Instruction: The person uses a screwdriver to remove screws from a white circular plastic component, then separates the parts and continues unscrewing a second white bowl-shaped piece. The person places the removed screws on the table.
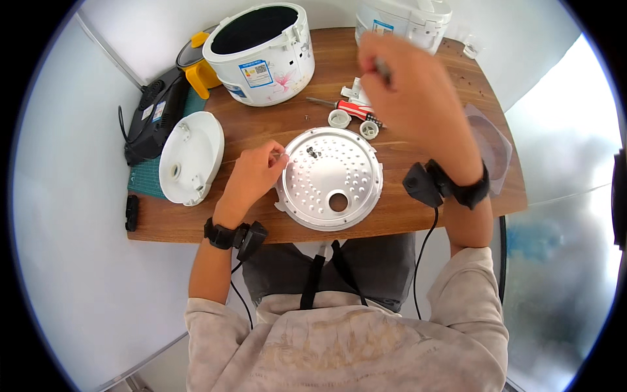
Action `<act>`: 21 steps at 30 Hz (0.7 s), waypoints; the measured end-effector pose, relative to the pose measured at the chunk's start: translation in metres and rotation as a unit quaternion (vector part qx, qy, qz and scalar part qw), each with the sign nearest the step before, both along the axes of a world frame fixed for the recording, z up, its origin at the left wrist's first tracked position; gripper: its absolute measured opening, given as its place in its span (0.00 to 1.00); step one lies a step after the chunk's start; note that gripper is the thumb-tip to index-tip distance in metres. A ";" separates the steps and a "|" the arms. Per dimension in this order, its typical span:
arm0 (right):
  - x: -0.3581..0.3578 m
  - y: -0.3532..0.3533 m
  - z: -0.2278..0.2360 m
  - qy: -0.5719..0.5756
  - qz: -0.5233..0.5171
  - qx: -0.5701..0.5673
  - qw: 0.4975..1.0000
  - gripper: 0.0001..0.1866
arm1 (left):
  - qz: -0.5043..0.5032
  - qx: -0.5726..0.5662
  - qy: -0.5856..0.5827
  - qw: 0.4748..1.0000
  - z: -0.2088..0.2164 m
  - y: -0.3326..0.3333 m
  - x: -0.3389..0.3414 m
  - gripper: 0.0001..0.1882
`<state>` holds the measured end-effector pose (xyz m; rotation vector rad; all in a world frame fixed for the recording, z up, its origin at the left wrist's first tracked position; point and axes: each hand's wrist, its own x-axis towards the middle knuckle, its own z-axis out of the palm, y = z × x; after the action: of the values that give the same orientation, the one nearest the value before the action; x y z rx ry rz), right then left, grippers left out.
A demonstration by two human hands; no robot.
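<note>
Just inside the middle of the tabletop's (398, 210) near edge, we see the round silvery plate (330, 176) lying flat, its large hole toward that edge. We judge it light and stiff, probably thin metal, smooth enough to slip under dry fingers and liable to dent if pressed hard. The rim, taken on opposite sides, looks like our best hold, and we would keep it level, since small dark pieces (313, 152) (screws, by the look of them) lie on its face.

Our left hand (253, 171) is low, reaching over the near edge with fingers curled and their tips at the plate's left rim; whether they pinch it we cannot tell. Our right hand (406, 85) is held high over the far right part of the tabletop, blurred, its fingers closed around a grey piece (383, 68), the forearm slanting leftward toward the far edge
</note>
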<state>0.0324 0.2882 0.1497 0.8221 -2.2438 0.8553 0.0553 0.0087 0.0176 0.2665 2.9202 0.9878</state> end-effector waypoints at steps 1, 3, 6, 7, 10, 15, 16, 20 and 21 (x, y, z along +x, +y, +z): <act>-0.004 -0.003 -0.017 -0.006 -0.005 0.043 0.999 0.04 | 0.011 -0.008 -0.014 1.000 -0.001 0.002 0.002 0.13; -0.004 -0.003 -0.054 -0.063 0.013 0.097 0.993 0.05 | 0.030 -0.028 -0.035 0.999 0.008 0.004 0.006 0.14; 0.013 0.021 -0.093 -0.201 0.019 0.149 0.968 0.11 | 0.003 -0.049 0.003 0.999 0.002 0.007 0.002 0.14; 0.023 0.024 -0.098 -0.266 0.001 0.160 0.951 0.12 | 0.000 -0.058 0.004 0.998 0.000 0.005 0.003 0.14; 0.038 0.031 -0.114 -0.373 -0.031 0.125 0.919 0.21 | -0.016 -0.080 0.077 0.994 -0.005 0.003 0.004 0.13; 0.046 0.033 -0.132 -0.397 -0.036 0.120 0.909 0.32 | 0.009 -0.049 -0.025 0.998 0.010 0.011 0.006 0.12; 0.047 0.031 -0.130 -0.399 -0.041 0.122 0.908 0.33 | 0.018 -0.034 -0.052 0.998 0.014 0.012 0.008 0.12; 0.043 0.032 -0.128 -0.409 -0.029 0.106 0.906 0.30 | 0.017 0.002 -0.038 0.999 0.016 0.008 0.009 0.11; 0.042 0.033 -0.129 -0.401 -0.032 0.105 0.909 0.29 | 0.014 -0.006 -0.025 1.000 0.013 0.007 0.008 0.11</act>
<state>0.0745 0.3215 0.0204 0.5222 -3.1048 1.0613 0.0637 0.0160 0.0307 0.1986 2.8908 0.9652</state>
